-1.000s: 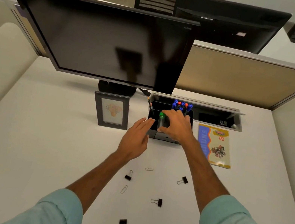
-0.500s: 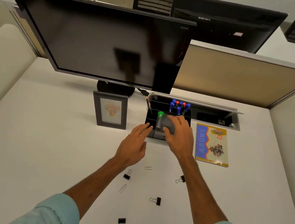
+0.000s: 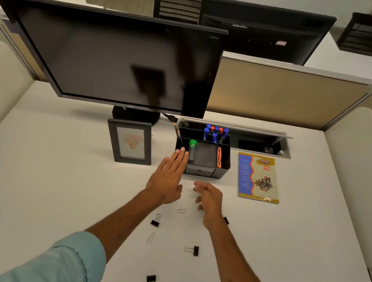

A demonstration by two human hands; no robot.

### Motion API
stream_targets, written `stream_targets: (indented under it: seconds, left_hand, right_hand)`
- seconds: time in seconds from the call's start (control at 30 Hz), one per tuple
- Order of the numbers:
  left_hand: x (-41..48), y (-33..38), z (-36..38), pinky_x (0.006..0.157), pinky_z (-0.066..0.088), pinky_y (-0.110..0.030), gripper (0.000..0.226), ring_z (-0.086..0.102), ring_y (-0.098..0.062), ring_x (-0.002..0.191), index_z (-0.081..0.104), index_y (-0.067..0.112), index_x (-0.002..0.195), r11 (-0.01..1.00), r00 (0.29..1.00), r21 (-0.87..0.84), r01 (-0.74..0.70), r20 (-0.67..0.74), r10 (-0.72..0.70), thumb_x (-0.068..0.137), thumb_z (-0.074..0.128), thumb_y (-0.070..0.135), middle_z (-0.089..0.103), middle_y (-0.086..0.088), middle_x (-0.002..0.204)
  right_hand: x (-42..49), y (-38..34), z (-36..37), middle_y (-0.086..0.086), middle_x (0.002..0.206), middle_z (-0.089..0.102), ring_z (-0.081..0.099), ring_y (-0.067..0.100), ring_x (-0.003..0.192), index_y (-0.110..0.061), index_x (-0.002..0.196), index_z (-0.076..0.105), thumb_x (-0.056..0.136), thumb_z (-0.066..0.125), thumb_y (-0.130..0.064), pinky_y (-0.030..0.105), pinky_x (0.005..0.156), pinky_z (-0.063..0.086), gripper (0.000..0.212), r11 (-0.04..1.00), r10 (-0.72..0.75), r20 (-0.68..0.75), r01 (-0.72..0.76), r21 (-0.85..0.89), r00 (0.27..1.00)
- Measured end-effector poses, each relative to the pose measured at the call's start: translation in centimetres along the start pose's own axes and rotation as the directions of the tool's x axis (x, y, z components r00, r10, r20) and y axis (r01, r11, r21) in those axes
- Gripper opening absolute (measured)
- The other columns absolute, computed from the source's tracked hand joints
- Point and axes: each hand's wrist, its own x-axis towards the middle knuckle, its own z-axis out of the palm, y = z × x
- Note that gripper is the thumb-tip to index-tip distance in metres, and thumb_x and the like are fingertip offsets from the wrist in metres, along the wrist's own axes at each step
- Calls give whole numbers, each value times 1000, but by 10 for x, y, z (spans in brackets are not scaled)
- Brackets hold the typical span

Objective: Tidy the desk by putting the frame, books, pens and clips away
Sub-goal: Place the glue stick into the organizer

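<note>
Your hands empty over the desk (image 3: pixel 49 179), clips loose.
Left hand (image 3: pixel 167 179) flat, fingertips touching organizer (image 3: pixel 203 154) edge; right hand (image 3: pixel 210 200) loosely curled, holding nothing, above paper clip (image 3: pixel 180 211); open desk either side.

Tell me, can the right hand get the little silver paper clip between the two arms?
Probably yes. The right hand hovers open just beside the paper clip, which lies alone on bare desk, with nothing covering it.
</note>
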Motion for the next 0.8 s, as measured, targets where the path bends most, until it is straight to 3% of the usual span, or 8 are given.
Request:
stream_targets:
  seconds: [0.07,0.2,0.43,0.57,0.8]
  left_hand:
    - [0,-1,1,133,3,-47,99,-20,-24,160,-21,16,164,1000,1000,3,7,16,-7,103,56,34,-27,-5,171]
    - [1,-5,3,133,2,-46,97,-21,-23,160,-21,16,163,1000,1000,-21,-7,30,7,104,54,29,-28,-5,171]
    - [4,-7,5,133,1,-43,101,-22,-24,160,-21,16,163,999,999,-53,-4,46,7,102,58,30,-30,-4,170]
    - [2,-7,7,132,2,-42,102,-22,-24,159,-21,14,163,998,1000,-58,-12,26,13,101,59,29,-31,-5,170]
    - [1,-6,6,133,2,-43,102,-23,-24,159,-20,14,164,997,1000,-71,-4,15,5,98,57,11,-31,-5,170]
  right_hand:
    - [2,-6,6,11,122,75,62,26,90,-10,120,74,102,61,-13,35,69,50,23,938,157,70,-171,301,985]
    - [9,-12,19,7,130,70,61,26,104,-10,134,67,105,59,-15,40,85,51,30,832,199,100,-222,508,975]
    - [16,-22,34,9,129,67,57,25,110,-8,135,66,100,67,-9,41,93,48,35,693,291,107,-287,662,951]
    - [15,-21,39,8,125,64,54,23,111,-8,137,65,100,64,-7,38,90,46,37,605,289,155,-306,735,945]
    - [13,-17,39,6,126,67,57,23,111,-11,138,66,96,74,-22,40,93,47,43,652,269,177,-314,690,947]
